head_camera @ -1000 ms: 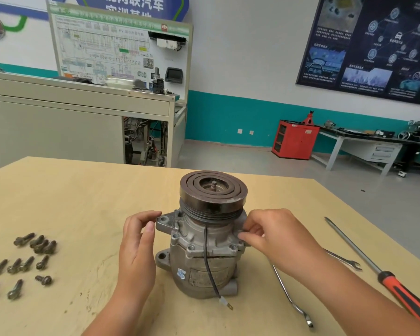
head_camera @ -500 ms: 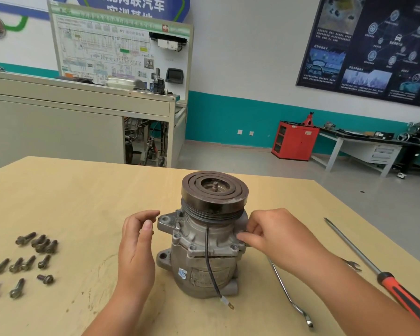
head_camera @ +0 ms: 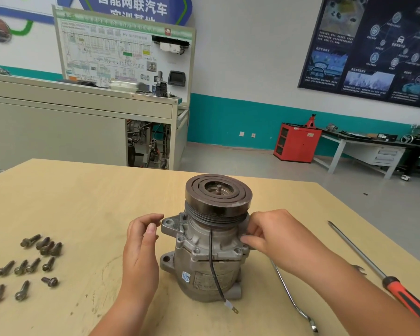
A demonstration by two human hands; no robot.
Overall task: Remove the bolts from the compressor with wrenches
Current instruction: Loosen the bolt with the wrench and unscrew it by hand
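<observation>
Workshop counter [head_camera: 58, 190]: compressor [head_camera: 211, 263] upright at centre, pulley up. R hand [head_camera: 274, 236] fingers [head_camera: 246, 238] pinched on its flange, prob. spinning out a loosened bolt. L hand [head_camera: 141, 248] loose-curled beside, empty, ready to steady. Freed bolts [head_camera: 27, 263] grouped left.

The compressor [head_camera: 209, 258] is cast metal, dull grey and grainy. Its pulley [head_camera: 218, 197] is darker, matt and rust-tinged. The table [head_camera: 83, 202] is pale, smooth wood-grain, scuffed. At nine o'clock the bolts [head_camera: 32, 260] are dark, dull steel. At four o'clock the wrench [head_camera: 291, 294] is polished bright metal, and the screwdriver [head_camera: 374, 270] has a glossy red-and-black plastic handle.
</observation>
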